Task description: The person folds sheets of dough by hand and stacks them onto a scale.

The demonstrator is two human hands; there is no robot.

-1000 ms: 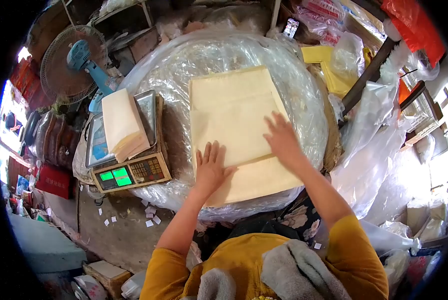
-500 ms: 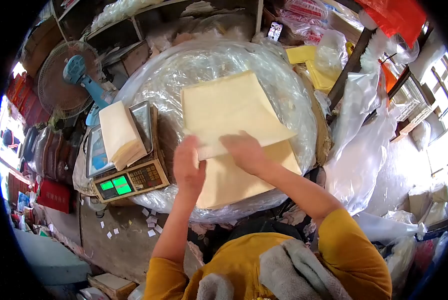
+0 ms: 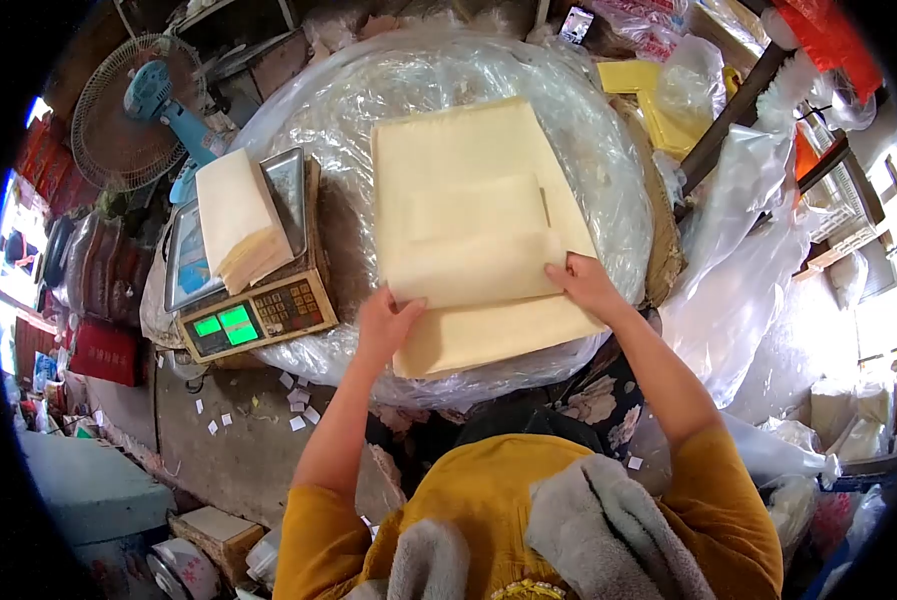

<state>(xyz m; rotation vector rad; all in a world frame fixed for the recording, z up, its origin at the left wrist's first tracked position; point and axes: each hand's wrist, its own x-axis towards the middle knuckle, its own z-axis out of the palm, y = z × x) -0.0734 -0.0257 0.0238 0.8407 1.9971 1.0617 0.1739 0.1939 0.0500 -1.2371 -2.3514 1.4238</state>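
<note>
A stack of cream paper sheets (image 3: pixel 438 145) lies on a round table wrapped in clear plastic. On top, one folded paper sheet (image 3: pixel 468 268) is doubled over toward me, its upper layer slightly curved. My left hand (image 3: pixel 383 325) grips the sheet's left edge between thumb and fingers. At the opposite edge, my right hand (image 3: pixel 586 284) pinches the sheet's right corner, thumb on top. Below the fold, the front part of the stack shows. To the left, a bundle of folded paper (image 3: pixel 243 215) rests on a digital scale (image 3: pixel 268 318) with lit green displays.
The plastic-covered table (image 3: pixel 338 120) fills the middle. A blue fan (image 3: pixel 153 100) stands at the back left, a phone (image 3: pixel 575 25) at the far edge. Clear plastic bags (image 3: pixel 728 260) hang on the right. Small paper scraps (image 3: pixel 298 400) litter the floor.
My right hand has moved right from the sheet's middle to its right edge. The sheet's near part is now folded over, and my view has shifted slightly.
</note>
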